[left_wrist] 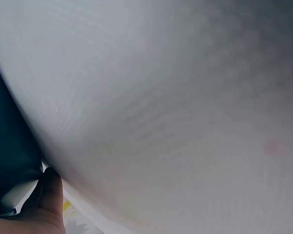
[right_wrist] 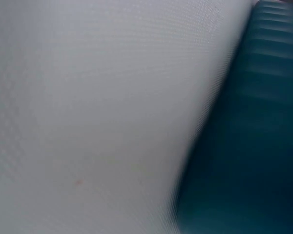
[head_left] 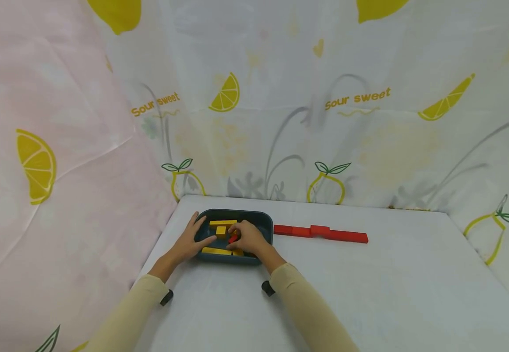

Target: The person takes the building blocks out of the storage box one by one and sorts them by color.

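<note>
A dark teal tray [head_left: 232, 260] stands on the left part of the white table. My left hand [head_left: 187, 243] is at its left end, fingers stretched along the rim and thumb reaching over the inside. In the left wrist view, part of the left hand [left_wrist: 48, 204] appears beside the tray wall [left_wrist: 10, 131]. Reaching into the tray, my right hand [head_left: 251, 238] pinches a small red block [head_left: 233, 239] between thumb and fingers. Around it lie a yellow cube [head_left: 221, 231], a long yellow block [head_left: 223, 223] at the back and another yellow bar [head_left: 216, 251] in front.
Right of the tray, several red blocks [head_left: 346, 236] lie end to end in a row, one standing slightly higher. Patterned cloth [head_left: 254, 122] hangs behind the table and on its left. In the right wrist view only tabletop [right_wrist: 97, 122] and tray side [right_wrist: 244, 136] show.
</note>
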Available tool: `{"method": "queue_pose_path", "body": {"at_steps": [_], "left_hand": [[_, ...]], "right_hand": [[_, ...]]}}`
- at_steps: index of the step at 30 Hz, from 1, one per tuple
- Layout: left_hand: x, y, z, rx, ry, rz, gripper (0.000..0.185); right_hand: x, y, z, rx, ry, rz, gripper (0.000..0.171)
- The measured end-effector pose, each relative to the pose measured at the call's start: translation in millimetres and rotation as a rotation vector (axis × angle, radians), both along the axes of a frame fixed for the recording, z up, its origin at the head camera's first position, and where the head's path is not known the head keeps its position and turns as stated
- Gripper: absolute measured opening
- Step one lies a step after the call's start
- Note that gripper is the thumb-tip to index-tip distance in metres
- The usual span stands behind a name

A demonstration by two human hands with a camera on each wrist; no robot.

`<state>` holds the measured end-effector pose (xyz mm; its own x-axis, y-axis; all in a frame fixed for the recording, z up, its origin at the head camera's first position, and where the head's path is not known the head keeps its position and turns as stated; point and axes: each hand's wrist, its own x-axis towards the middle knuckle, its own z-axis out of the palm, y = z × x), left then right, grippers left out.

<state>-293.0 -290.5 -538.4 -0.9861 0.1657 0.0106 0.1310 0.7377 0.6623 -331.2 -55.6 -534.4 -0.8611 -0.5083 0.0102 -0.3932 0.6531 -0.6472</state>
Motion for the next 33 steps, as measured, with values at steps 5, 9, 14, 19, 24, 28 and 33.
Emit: {"method": "queue_pose_path", "body": {"at_steps": [5,9,14,19,24,28,33], "left_hand": [[0.3,-0.1,-0.1,-0.003,-0.011,0.004,0.093],[0.9,0.2,0.3,-0.002,-0.015,0.007,0.093],[1.0,0.2,0.0,0.003,-0.011,0.004,0.093],[0.5,-0.3,-1.5,0.007,-0.013,-0.001,0.093],[0.1,0.0,-2.0,0.002,-0.015,0.001,0.093],[0.1,0.2,-1.3,0.001,-0.019,0.001,0.094],[-0.5,0.3,-0.8,-0.001,-0.011,0.004,0.094]], "right_hand": [[0.5,-0.5,-0.4,0.046,0.019,0.012,0.044],[1.7,-0.6,-0.3,0.073,0.040,0.032,0.035],[3.1,-1.4,1.5,0.095,0.015,0.052,0.028],[2.4,-2.3,1.4,0.075,-0.014,0.055,0.029],[1.7,-1.2,0.5,0.044,-0.035,0.059,0.028],[0.7,-0.8,0.7,0.008,-0.068,0.037,0.022],[0.6,-1.2,1.3,-0.018,-0.100,0.019,0.017]]}}
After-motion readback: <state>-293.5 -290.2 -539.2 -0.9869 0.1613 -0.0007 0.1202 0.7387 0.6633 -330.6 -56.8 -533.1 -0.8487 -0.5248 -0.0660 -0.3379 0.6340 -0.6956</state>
